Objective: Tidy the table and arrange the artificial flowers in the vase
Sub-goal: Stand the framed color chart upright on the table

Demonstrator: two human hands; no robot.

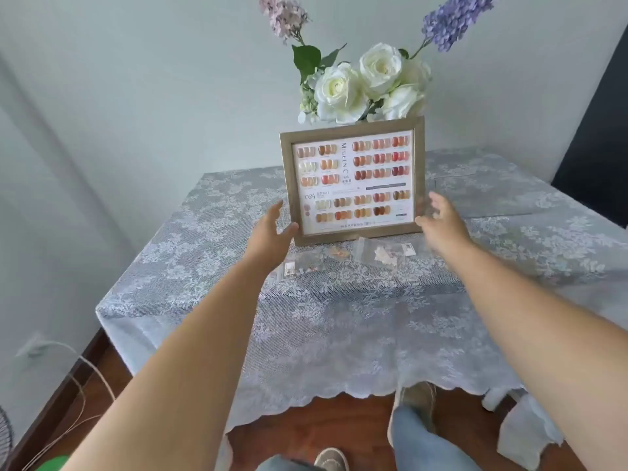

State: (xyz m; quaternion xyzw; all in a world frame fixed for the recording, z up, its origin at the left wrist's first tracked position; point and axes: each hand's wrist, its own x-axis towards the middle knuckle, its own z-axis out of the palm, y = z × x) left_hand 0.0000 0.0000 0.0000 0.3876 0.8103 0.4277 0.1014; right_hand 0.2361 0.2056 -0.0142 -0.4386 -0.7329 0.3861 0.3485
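A gold-framed nail colour chart (353,185) stands upright near the middle of the table, which is covered by a white lace cloth (339,317). Behind it rise white artificial roses (370,83), a pink lilac stem (283,17) and a blue lilac stem (455,20); the vase is hidden by the frame. My left hand (272,229) is at the frame's lower left corner, fingers apart, thumb touching the edge. My right hand (441,219) is blurred beside the lower right corner, fingers spread.
Small clear plastic bags (384,251) with bits inside lie in front of the frame, another bag (292,268) under my left wrist. A flat clear sheet (492,195) lies at the right. A wall is close behind. Cables (78,385) and a fan sit on the floor at the left.
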